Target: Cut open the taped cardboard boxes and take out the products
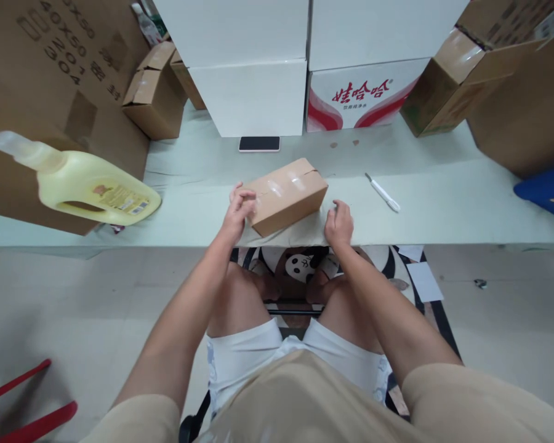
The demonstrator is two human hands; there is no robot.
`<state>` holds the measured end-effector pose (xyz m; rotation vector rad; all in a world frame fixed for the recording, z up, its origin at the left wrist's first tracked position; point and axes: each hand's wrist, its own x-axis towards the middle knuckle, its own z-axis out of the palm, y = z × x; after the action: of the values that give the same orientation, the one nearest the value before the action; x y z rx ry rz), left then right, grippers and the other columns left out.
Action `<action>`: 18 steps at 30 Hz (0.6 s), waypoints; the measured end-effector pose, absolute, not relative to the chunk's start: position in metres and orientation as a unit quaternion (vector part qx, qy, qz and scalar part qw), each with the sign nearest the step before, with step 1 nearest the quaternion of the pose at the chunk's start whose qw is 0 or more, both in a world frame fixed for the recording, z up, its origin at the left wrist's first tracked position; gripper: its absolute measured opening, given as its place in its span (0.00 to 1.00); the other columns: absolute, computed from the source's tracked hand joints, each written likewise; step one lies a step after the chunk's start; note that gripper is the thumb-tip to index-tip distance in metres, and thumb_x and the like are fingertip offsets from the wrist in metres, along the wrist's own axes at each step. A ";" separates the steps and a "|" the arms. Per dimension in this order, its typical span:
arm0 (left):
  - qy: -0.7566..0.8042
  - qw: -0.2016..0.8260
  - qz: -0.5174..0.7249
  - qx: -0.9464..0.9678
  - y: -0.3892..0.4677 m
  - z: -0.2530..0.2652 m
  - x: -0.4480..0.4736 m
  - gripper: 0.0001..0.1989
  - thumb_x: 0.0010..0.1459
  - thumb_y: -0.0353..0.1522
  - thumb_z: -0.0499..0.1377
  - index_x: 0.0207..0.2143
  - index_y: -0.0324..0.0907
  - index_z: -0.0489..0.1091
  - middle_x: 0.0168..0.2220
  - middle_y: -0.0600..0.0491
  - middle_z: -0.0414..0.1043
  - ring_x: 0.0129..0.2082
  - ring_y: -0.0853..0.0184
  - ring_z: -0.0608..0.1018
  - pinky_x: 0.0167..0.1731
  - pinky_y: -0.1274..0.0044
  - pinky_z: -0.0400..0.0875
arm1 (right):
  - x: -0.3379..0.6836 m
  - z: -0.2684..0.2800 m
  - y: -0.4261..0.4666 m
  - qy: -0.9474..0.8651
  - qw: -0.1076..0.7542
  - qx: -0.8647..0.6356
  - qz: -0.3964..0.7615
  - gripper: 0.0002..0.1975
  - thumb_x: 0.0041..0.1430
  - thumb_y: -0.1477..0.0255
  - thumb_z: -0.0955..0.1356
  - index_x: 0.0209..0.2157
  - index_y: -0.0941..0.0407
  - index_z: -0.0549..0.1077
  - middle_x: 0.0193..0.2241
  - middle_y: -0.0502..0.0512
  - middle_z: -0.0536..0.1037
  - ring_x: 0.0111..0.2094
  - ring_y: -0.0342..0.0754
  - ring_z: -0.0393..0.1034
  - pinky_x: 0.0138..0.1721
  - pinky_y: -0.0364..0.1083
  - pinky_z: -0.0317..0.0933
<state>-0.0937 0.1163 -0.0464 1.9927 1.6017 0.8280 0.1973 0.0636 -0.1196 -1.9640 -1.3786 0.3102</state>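
A small brown cardboard box (pixel 289 195) lies at a slant near the table's front edge, with clear tape along its top. My left hand (pixel 240 212) is at the box's left end, its bent fingers against the cardboard. To the right of the box, my right hand (pixel 338 224) rests on the table with loosely curled fingers, apart from the box and with nothing visible in it. A white utility knife (pixel 384 194) lies farther right, its blade end pointing away from me. Behind the box is a dark-screened phone (pixel 259 144).
White cartons (pixel 364 95) line the back of the table (pixel 194 178). On the left stand a yellow detergent bottle (pixel 96 184), a large carton (pixel 37 123) and a small box (pixel 154 98). A blue container (pixel 547 189) is at the right edge. My legs are under the table.
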 end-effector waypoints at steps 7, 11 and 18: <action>0.567 0.329 0.446 0.610 0.110 -0.056 -0.042 0.12 0.52 0.29 0.54 0.41 0.47 0.64 0.62 0.51 0.63 0.70 0.59 0.62 0.70 0.64 0.59 | 0.198 -0.121 0.062 -0.538 0.370 -0.746 0.128 0.21 0.67 0.67 0.55 0.54 0.57 0.69 0.53 0.68 0.75 0.55 0.58 0.70 0.58 0.56 0.63; 0.484 0.377 0.559 0.558 0.113 -0.061 -0.040 0.11 0.45 0.32 0.59 0.35 0.47 0.66 0.51 0.50 0.67 0.64 0.52 0.65 0.68 0.61 0.59 | 0.236 -0.108 0.067 -0.550 0.366 -0.744 0.101 0.23 0.61 0.71 0.58 0.55 0.59 0.69 0.55 0.68 0.72 0.60 0.57 0.65 0.64 0.57 0.59; 0.442 0.439 0.567 0.538 0.120 -0.061 -0.044 0.12 0.40 0.32 0.61 0.32 0.47 0.67 0.49 0.50 0.66 0.60 0.51 0.67 0.66 0.60 0.60 | 0.332 -0.079 0.072 -0.530 0.147 -0.828 0.108 0.27 0.59 0.65 0.65 0.59 0.57 0.73 0.66 0.70 0.65 0.66 0.67 0.59 0.68 0.65 0.52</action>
<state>-0.0441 0.1195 -0.0611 1.3373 1.0989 1.4100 0.3324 0.0715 -0.0788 -2.3821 -1.5264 0.3099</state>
